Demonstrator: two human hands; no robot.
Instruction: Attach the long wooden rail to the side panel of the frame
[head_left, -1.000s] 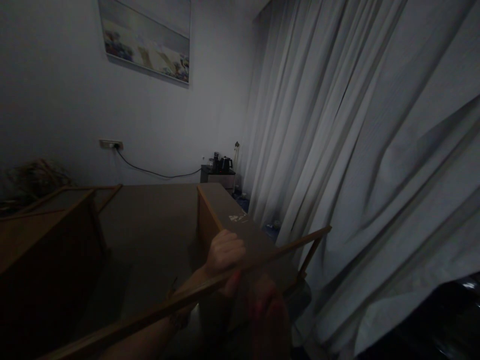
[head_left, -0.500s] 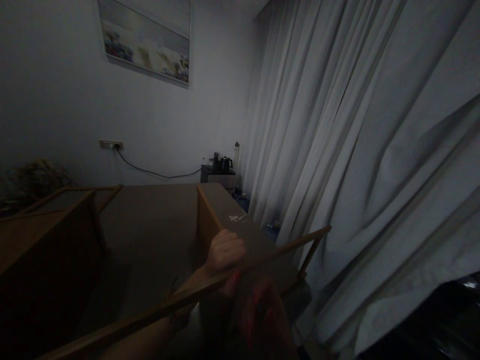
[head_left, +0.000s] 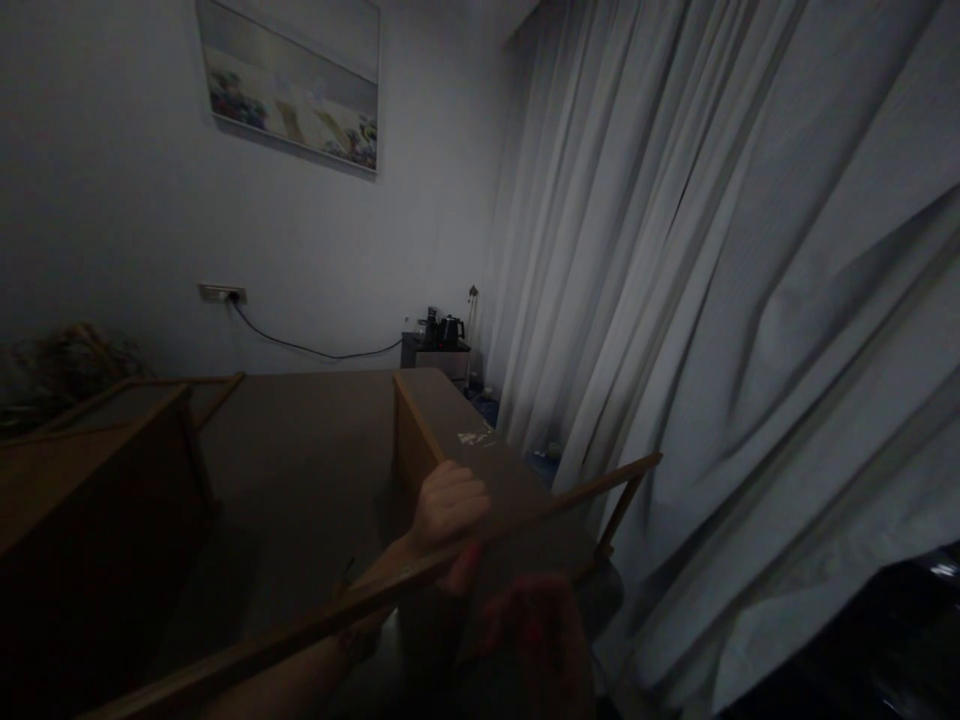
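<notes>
I saw the bare right hand (head_left: 541,625) shift below the long brown wooden rail (head_left: 330,615), fingers partly curled; couldn't tell its hold. Bare left hand (head_left: 450,507) stayed closed, apparently around the rail, likely keeping it steady, slanting across the foreground.

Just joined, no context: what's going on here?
In a dim room, a person's left hand is curled into a fist at a long wooden rail; what it grips, if anything, is hard to tell. The right hand, dark and blurred, shows below the rail. Beyond it are a brown surface and a wooden panel.
</notes>
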